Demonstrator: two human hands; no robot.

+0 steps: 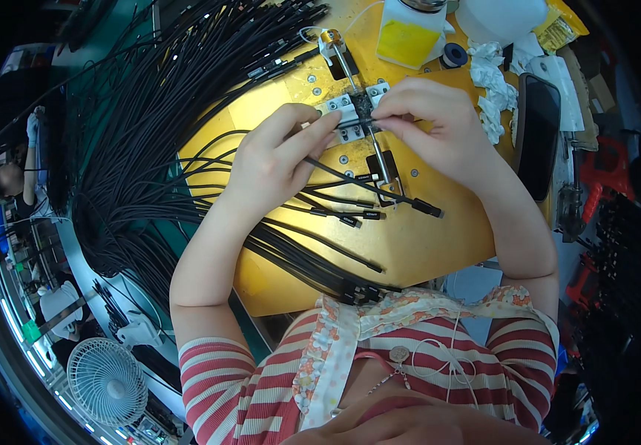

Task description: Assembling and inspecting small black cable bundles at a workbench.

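My left hand (pixel 270 154) is closed, its thumb and forefinger pinching a black cable (pixel 352 124) beside a small metal fixture (pixel 352 135). On the far side of that fixture, my right hand (pixel 433 122) pinches the cable near its end, fingertips almost touching the metal. The fixture has silver blocks with screws and a dark middle part, and a metal rod runs through it lengthwise. It sits bolted on a gold-coloured plate (pixel 439 230). Another cable with a black plug (pixel 426 208) comes out from under my left hand. My fingertips hide part of the held cable.
Many black cables (pixel 131 141) lie bundled on the left; several plug ends (pixel 361 289) rest near my body. At the back stands a bottle with a yellow label (pixel 409 38). Crumpled white paper (pixel 492 96) and a black phone (pixel 538 137) lie right. A white fan (pixel 107 380) stands lower left.
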